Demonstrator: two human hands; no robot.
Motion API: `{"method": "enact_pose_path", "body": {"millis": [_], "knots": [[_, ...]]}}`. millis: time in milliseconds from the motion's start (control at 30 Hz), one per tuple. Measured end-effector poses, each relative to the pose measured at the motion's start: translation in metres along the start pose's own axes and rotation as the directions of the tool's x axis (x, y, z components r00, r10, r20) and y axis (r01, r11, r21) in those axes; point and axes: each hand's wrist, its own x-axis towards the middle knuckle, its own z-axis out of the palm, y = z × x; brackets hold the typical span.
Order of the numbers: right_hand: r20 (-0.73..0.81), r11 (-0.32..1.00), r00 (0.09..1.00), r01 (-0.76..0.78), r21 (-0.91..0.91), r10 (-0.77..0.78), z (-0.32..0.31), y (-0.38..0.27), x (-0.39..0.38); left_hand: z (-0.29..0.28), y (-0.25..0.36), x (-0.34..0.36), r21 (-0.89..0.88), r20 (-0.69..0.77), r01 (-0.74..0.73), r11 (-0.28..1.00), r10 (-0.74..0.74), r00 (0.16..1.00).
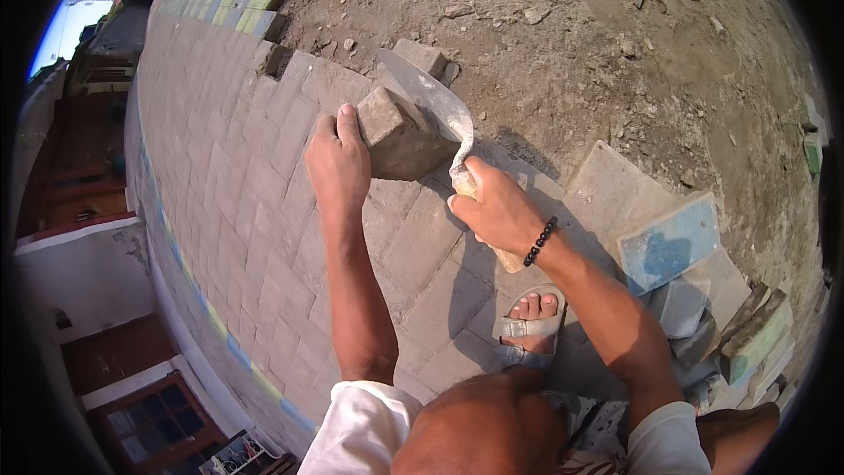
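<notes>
Pavers [677, 251] stacked right; left hand [338, 163] grips block [400, 134], right hand [497, 211] w/ trowel [431, 97].

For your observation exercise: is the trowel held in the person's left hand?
No, the right hand grips the trowel, while the left hand holds a paving block.

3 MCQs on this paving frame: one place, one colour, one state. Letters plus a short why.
1. Where is the trowel blade?
A. Flat on the finished paving
B. Against the lifted paving block
C. Stuck upright in the sand

2. What colour is the top of the slab lying at the right?
A. Blue
B. Red
C. Black

3. How is the paving block held?
A. Lying untouched
B. Gripped by the left hand
C. Pinned under a foot

Answers:
1 B, the blade lies against the block's far side, handle in the right hand.
2 A, its face is painted blue.
3 B, left fingers wrap its near edge.
</notes>
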Motion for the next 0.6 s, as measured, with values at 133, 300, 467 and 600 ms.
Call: {"method": "enact_pose_path", "body": {"millis": [133, 300, 467, 600], "knots": [[-0.068, 0.986, 0.995, 0.086, 0.144, -0.077, -0.006, -0.02, -0.037, 0.008, -0.013, -0.018, -0.019, 0.041, 0.043, 0.999, -0.042, 0.998], [0.012, 0.999, 0.999, -0.03, -0.035, 0.031, 0.002, 0.012, -0.006, 0.006, 0.002, -0.012, -0.028, 0.007, 0.012, 1.0, -0.012, 1.0], [-0.016, 0.991, 0.997, 0.073, 0.109, -0.072, -0.019, -0.033, -0.03, 0.006, -0.001, -0.015, -0.01, -0.034, -0.006, 1.0, 0.006, 0.999], [0.029, 0.996, 0.999, -0.039, -0.082, 0.041, 0.003, 0.017, -0.013, 0.01, 0.002, -0.014, -0.033, -0.025, 0.02, 0.999, -0.021, 0.999]]}}
